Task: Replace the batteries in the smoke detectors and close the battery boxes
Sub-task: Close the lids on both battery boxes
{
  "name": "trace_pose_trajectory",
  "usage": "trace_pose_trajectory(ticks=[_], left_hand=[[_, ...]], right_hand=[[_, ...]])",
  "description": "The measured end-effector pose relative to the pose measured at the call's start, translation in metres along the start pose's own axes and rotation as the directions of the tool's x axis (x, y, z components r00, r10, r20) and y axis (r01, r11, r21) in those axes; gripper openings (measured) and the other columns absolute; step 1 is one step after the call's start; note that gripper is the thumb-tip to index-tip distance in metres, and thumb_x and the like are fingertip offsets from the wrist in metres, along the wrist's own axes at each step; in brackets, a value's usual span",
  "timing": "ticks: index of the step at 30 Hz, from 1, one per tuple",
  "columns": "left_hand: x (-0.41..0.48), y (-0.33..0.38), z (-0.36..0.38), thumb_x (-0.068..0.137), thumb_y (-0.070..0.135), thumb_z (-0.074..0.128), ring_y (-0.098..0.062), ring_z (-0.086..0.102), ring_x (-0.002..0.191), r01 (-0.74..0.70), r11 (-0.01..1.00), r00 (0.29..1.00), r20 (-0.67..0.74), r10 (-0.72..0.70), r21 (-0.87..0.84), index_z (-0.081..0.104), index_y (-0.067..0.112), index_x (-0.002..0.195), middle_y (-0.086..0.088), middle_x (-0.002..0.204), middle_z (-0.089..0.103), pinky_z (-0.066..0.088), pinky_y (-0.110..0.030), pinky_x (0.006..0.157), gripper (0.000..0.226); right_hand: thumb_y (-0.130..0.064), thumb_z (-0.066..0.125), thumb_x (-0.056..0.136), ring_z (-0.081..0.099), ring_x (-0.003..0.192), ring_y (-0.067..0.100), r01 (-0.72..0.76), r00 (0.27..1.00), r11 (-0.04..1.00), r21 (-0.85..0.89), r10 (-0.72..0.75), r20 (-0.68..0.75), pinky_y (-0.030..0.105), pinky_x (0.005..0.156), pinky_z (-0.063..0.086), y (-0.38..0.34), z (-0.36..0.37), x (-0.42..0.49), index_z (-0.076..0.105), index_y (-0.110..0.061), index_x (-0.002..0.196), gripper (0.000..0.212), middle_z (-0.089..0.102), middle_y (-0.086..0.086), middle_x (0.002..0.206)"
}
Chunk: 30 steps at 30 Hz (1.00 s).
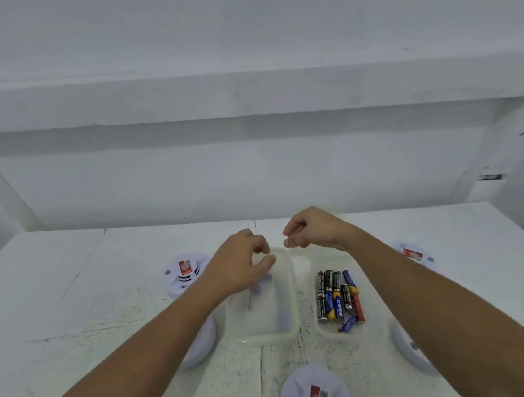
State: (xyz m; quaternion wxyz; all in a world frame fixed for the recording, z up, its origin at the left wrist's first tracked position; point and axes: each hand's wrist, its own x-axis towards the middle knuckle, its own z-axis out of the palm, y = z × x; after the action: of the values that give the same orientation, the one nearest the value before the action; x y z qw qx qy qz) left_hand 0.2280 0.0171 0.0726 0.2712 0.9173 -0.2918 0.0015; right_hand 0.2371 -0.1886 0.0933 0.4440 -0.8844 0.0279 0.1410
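Two translucent plastic boxes stand side by side mid-table. The left box (265,333) has a frosted lid (283,293) over it, with a few dark batteries dimly visible through it. My left hand (242,265) curls over the lid's far edge, fingertips hooked on the rim. My right hand (312,230) is pinched at the lid's far right corner; whether it grips is unclear. The right box (330,333) is uncovered and holds several batteries (339,297). White round smoke detectors lie around: far left (184,272), under my left forearm (198,347), near centre (313,393), under my right forearm (409,347), far right (417,254).
The white, scratched table (72,315) runs up to a white wall with a ledge (243,96) behind. Both my forearms cross the table's middle and cover parts of two detectors.
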Motion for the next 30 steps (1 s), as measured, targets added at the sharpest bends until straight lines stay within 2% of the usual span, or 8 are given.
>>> trace_pose_trajectory(ticks=[5, 10, 12, 15, 20, 23, 27, 30], left_hand=[[0.044, 0.013, 0.017, 0.086, 0.039, 0.061, -0.018, 0.055, 0.080, 0.091, 0.996, 0.995, 0.035, -0.091, 0.019, 0.060, 0.018, 0.083, 0.000, 0.085, 0.058, 0.042, -0.030, 0.070, 0.022], [0.091, 0.033, 0.037, 0.089, 0.044, 0.058, -0.022, 0.057, 0.100, 0.280, 0.954, 0.884, 0.359, -0.300, 0.109, 0.056, 0.009, 0.106, -0.005, 0.105, 0.059, 0.043, -0.030, 0.080, 0.039], [0.106, 0.039, 0.048, 0.090, 0.042, 0.057, -0.022, 0.059, 0.084, 0.334, 0.931, 0.839, 0.402, -0.366, 0.151, 0.055, 0.007, 0.083, -0.007, 0.091, 0.061, 0.044, -0.029, 0.074, 0.036], [0.120, 0.043, 0.057, 0.091, 0.028, 0.056, -0.018, 0.054, 0.049, 0.428, 0.895, 0.809, 0.389, -0.440, 0.123, 0.046, 0.010, 0.066, -0.005, 0.059, 0.055, 0.047, -0.025, 0.059, 0.033], [0.127, 0.042, 0.060, 0.085, 0.012, 0.059, -0.016, 0.050, 0.045, 0.437, 0.890, 0.814, 0.365, -0.452, 0.128, 0.047, 0.012, 0.055, 0.006, 0.028, 0.046, 0.042, -0.023, 0.049, 0.032], [0.126, 0.042, 0.060, 0.084, 0.005, 0.061, -0.018, 0.054, 0.048, 0.463, 0.886, 0.840, 0.329, -0.432, -0.020, 0.044, 0.012, 0.063, 0.000, 0.043, 0.054, 0.044, -0.025, 0.050, 0.028], [0.119, 0.036, 0.053, 0.085, 0.008, 0.064, -0.022, 0.056, 0.057, 0.452, 0.856, 0.891, 0.183, -0.416, -0.252, 0.040, 0.012, 0.087, -0.008, 0.073, 0.056, 0.044, -0.028, 0.052, 0.024], [0.114, 0.036, 0.046, 0.086, 0.014, 0.065, -0.025, 0.057, 0.066, 0.344, 0.882, 0.936, 0.043, -0.349, -0.321, 0.043, 0.015, 0.089, -0.009, 0.077, 0.060, 0.052, -0.039, 0.067, 0.022]], right_hand=[[-0.014, 0.071, 0.083, 0.058, 0.081, 0.016, -0.078, 0.959, 0.996, -0.051, 0.061, -0.278, 0.028, 0.071, 0.046, 0.036, -0.028, 0.004, 0.067, -0.004, 0.094, 0.015, 0.063, 0.003, 0.088], [-0.008, 0.060, 0.082, 0.055, 0.105, 0.031, -0.278, 0.895, 0.930, -0.241, 0.160, -0.417, 0.031, 0.080, 0.044, 0.074, -0.041, 0.019, 0.063, -0.002, 0.105, 0.025, 0.061, 0.014, 0.111], [-0.011, 0.057, 0.081, 0.048, 0.107, 0.033, -0.360, 0.889, 0.891, -0.278, 0.237, -0.391, 0.030, 0.073, 0.036, 0.084, -0.045, 0.021, 0.057, -0.008, 0.103, 0.023, 0.054, 0.012, 0.109], [-0.008, 0.056, 0.080, 0.044, 0.095, 0.029, -0.392, 0.890, 0.881, -0.265, 0.290, -0.352, 0.027, 0.060, 0.030, 0.090, -0.047, 0.023, 0.047, -0.014, 0.086, 0.012, 0.046, 0.011, 0.096], [-0.002, 0.063, 0.081, 0.050, 0.086, 0.024, -0.359, 0.869, 0.930, -0.074, 0.304, -0.391, 0.029, 0.065, 0.042, 0.093, -0.051, 0.024, 0.037, -0.003, 0.124, 0.050, 0.050, 0.011, 0.098], [0.001, 0.066, 0.080, 0.051, 0.083, 0.025, -0.371, 0.858, 0.928, -0.014, 0.337, -0.388, 0.031, 0.066, 0.044, 0.090, -0.055, 0.025, 0.042, 0.001, 0.117, 0.044, 0.046, 0.007, 0.085], [0.008, 0.063, 0.077, 0.055, 0.067, 0.026, -0.311, 0.860, 0.944, 0.110, 0.329, -0.390, 0.035, 0.062, 0.053, 0.085, -0.063, 0.021, 0.047, -0.007, 0.072, 0.022, 0.048, 0.009, 0.072], [0.010, 0.062, 0.079, 0.054, 0.063, 0.021, -0.165, 0.862, 0.947, 0.277, 0.275, -0.427, 0.022, 0.044, 0.050, 0.078, -0.068, 0.008, 0.056, -0.002, 0.087, 0.016, 0.050, 0.003, 0.079]])
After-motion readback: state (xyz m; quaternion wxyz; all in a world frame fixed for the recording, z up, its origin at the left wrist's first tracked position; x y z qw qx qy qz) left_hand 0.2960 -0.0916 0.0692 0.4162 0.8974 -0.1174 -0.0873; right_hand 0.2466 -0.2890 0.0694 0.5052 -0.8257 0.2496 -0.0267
